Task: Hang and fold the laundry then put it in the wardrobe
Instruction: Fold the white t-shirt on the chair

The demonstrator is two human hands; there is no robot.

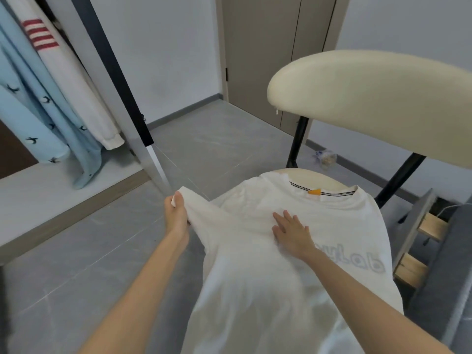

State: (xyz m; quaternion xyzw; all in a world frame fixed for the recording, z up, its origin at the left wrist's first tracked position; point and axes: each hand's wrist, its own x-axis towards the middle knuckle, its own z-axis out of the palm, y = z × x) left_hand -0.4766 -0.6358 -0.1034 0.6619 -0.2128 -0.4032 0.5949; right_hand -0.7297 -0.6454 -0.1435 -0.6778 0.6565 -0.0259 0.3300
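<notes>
A white T-shirt point(255, 277) lies spread over the seat of a cream chair point(370, 98), collar toward the chair back, with pale lettering on its right side. My left hand point(176, 215) grips the end of the shirt's left sleeve and holds it out to the left, off the seat. My right hand point(291, 231) lies flat on the chest of the shirt with its fingers straight. The open wardrobe point(66, 190) stands at the left, with a light blue garment point(38, 111) and a white garment with red stripes point(66, 72) hanging inside.
The wardrobe door's dark edge point(115, 72) juts out between wardrobe and chair. A closed brown door point(275, 47) is at the back. Grey tiled floor point(76, 264) lies to the left. A grey bed frame with wooden slats point(429, 238) is at the right. A small crumpled bag point(325, 157) lies by the wall.
</notes>
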